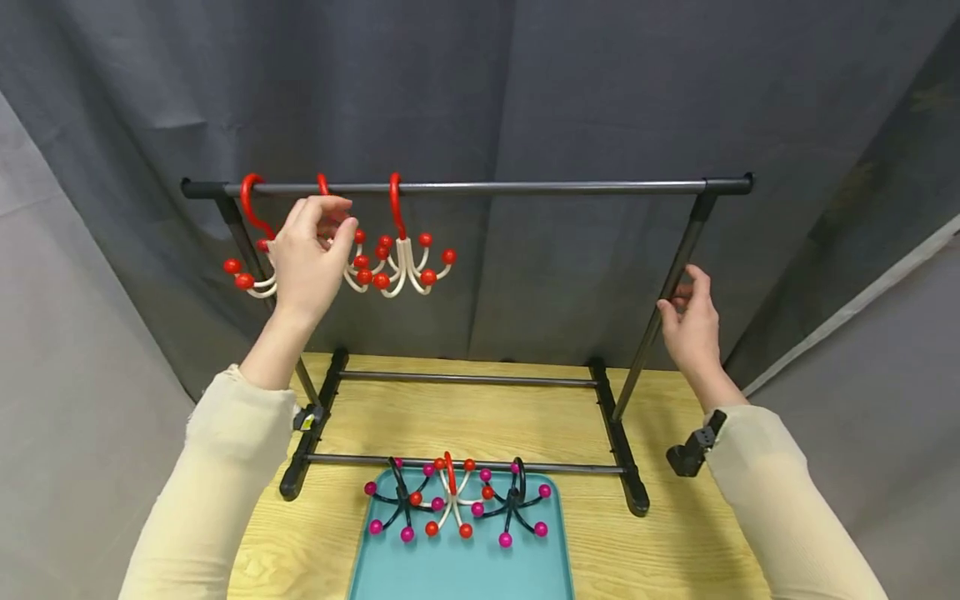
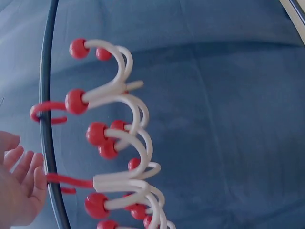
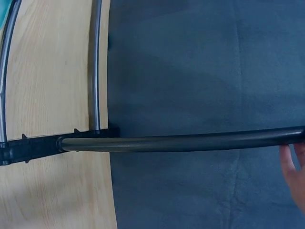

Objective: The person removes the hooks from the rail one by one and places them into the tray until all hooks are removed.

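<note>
Three white multi-arm hook hangers with red hooks and red ball tips hang on the rack's top bar (image 1: pixel 555 188): a left hanger (image 1: pixel 244 282), a middle hanger (image 1: pixel 356 277) and a right hanger (image 1: pixel 406 265). My left hand (image 1: pixel 307 262) is in front of the middle one and hides much of it. The left wrist view shows this hand's fingers (image 2: pixel 24 174) loosely bent beside a red hook on the bar, not wrapped round it. My right hand (image 1: pixel 692 325) holds the rack's right upright post (image 1: pixel 651 337), thumb in front; the right wrist view shows fingertips against the post.
A teal tray (image 1: pixel 465 575) at the front carries two black hangers (image 1: pixel 403 498) with magenta balls and one white hanger (image 1: pixel 453 498) with red balls. The rack's black feet (image 1: pixel 621 458) stand on the wooden table (image 1: pixel 675 500). Grey curtain (image 1: pixel 600 275) surrounds it.
</note>
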A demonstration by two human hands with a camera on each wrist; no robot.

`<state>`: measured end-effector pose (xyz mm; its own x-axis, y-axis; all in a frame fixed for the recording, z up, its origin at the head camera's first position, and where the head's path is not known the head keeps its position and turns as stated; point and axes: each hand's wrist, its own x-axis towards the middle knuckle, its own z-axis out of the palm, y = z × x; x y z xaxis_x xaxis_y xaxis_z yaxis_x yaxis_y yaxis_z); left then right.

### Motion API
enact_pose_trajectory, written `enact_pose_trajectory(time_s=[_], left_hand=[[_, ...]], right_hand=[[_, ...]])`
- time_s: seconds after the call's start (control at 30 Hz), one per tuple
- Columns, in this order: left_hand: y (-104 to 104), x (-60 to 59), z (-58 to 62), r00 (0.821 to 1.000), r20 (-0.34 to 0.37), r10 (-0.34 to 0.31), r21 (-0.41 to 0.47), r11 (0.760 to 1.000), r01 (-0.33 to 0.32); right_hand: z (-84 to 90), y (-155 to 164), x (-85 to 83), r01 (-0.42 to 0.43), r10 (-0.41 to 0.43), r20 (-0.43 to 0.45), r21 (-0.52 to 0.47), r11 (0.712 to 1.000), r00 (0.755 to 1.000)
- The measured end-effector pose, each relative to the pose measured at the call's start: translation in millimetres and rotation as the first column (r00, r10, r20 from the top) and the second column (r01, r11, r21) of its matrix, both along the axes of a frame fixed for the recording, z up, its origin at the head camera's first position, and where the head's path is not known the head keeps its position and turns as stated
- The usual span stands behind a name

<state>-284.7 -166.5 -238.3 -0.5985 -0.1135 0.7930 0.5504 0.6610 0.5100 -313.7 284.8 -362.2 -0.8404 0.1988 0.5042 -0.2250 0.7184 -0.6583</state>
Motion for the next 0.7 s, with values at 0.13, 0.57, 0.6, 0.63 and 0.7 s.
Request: enact_pose_trajectory(time_s=[0.13,0.57,0.6,0.63,0.7], left_hand=[[14,-6.5,5.0,0.998,0.047,-0.04,-0.014,0.999,0.041],[33,-24.3,10.9,0.987,0.156,-0.049,0.092,0.995,0.035],[34,-25.0,10.6,0.987,0.152,-0.052,0.102,0.994,0.037],[35,-25.4,10.4,0.987,0.15,-0.054,0.109,0.993,0.038],[37,-25.8,10.6,0.986,0.156,-0.059,0.118,0.992,0.04]], right_hand=[[-0.8,-4,-0.4,0.002,-0.002,-0.006,-0.006,1.0,1.0],[-3.3,-7,-5.1,-0.003,0.002,-0.027,-0.052,0.999,1.0],[-3.9,-7,-5.2,-0.002,0.001,-0.029,-0.052,0.999,1.0],[-4.2,-7,-5.2,-0.001,-0.001,-0.032,-0.053,0.999,0.999],[-4.6,-7,-5.4,0.004,-0.006,-0.036,-0.052,0.999,0.999]])
